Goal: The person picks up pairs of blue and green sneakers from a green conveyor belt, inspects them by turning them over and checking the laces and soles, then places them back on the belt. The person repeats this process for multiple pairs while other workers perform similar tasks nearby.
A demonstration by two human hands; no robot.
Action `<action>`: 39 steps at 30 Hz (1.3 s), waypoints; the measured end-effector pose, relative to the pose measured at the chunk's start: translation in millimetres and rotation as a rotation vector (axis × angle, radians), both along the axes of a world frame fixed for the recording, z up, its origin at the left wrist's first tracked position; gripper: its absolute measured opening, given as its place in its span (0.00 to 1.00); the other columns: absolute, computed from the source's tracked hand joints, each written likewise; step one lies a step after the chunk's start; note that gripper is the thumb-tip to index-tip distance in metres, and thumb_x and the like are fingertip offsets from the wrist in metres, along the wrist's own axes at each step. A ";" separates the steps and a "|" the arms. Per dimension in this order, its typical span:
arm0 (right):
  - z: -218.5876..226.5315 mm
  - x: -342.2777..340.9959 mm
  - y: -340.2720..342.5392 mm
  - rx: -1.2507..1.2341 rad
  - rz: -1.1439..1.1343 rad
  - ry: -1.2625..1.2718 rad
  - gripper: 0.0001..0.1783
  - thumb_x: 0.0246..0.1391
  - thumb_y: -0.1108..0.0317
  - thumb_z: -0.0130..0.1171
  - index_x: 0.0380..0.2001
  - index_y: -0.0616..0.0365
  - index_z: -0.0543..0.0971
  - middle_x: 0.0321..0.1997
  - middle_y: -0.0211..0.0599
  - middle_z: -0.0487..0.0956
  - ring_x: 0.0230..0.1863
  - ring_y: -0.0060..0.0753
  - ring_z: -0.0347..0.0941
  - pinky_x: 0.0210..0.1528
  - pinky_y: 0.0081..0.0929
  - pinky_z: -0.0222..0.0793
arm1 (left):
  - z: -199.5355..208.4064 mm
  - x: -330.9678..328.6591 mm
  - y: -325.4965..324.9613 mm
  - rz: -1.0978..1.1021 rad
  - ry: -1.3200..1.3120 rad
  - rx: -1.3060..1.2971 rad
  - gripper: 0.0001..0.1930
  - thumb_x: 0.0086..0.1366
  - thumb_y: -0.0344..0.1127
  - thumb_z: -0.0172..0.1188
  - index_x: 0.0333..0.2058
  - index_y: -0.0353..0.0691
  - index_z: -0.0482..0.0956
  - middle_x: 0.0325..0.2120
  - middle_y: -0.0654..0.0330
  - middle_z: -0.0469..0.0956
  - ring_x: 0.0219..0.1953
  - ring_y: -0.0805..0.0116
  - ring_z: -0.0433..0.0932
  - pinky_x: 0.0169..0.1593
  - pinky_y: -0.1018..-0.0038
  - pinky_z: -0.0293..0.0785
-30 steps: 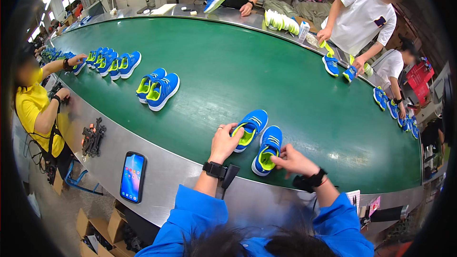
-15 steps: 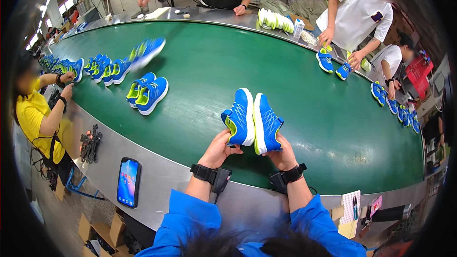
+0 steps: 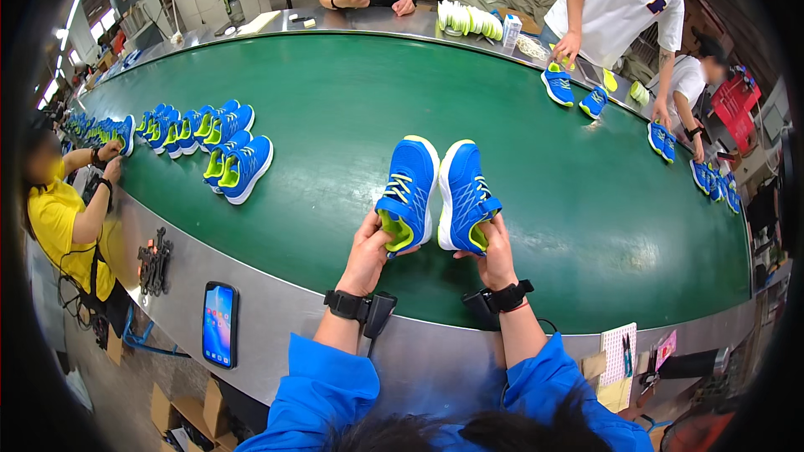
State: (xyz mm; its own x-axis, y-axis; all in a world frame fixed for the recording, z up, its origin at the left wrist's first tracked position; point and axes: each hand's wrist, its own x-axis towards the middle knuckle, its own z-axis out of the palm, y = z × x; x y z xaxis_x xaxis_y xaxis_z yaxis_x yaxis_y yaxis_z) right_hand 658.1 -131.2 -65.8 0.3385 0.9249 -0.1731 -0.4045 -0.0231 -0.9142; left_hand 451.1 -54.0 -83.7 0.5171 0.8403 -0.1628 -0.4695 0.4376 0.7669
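Blue fabric sneaker with lime lining and white sole (image 3: 408, 192) sits in the left hand (image 3: 363, 258), its matching blue sneaker (image 3: 466, 191) in the right hand (image 3: 497, 258); both hands pinch the heels. Level wrists and a light, even hold should keep the collars undented. Both shoes point away, just beyond the fingers, closer to the near edge of the green-topped, metal-edged bench (image 3: 586, 226).

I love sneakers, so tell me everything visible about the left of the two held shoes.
The left shoe is bright blue, its upper fabric-like, with pale laces, a blue strap, lime lining and a white sole. Tilted, toe pointing away, it is held at the heel by the left grip, over the green surface. Its sole faces the other shoe; whether they touch is unclear.
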 end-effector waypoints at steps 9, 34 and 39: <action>2.3 2.8 6.3 0.231 -0.231 -0.798 0.35 0.50 0.78 0.61 0.63 0.49 0.68 0.57 0.34 0.62 0.56 0.29 0.67 0.47 0.24 0.79 | 2.3 5.8 -3.0 0.489 0.493 0.578 0.35 0.51 0.15 0.59 0.59 0.51 0.72 0.55 0.61 0.60 0.58 0.66 0.65 0.52 0.72 0.76; 10.1 -5.3 4.2 0.082 -0.239 -0.524 0.37 0.45 0.69 0.68 0.60 0.55 0.67 0.52 0.37 0.67 0.50 0.30 0.69 0.35 0.24 0.80 | 0.7 7.2 -0.7 0.436 0.576 0.457 0.35 0.48 0.25 0.70 0.57 0.41 0.70 0.50 0.58 0.64 0.48 0.68 0.70 0.42 0.73 0.81; 8.7 -3.9 3.9 0.066 -0.203 -0.365 0.36 0.49 0.67 0.66 0.61 0.57 0.64 0.53 0.38 0.66 0.46 0.26 0.71 0.24 0.17 0.79 | -1.9 6.3 -1.8 0.339 0.521 0.430 0.34 0.52 0.29 0.70 0.58 0.38 0.69 0.48 0.58 0.65 0.46 0.69 0.71 0.40 0.76 0.82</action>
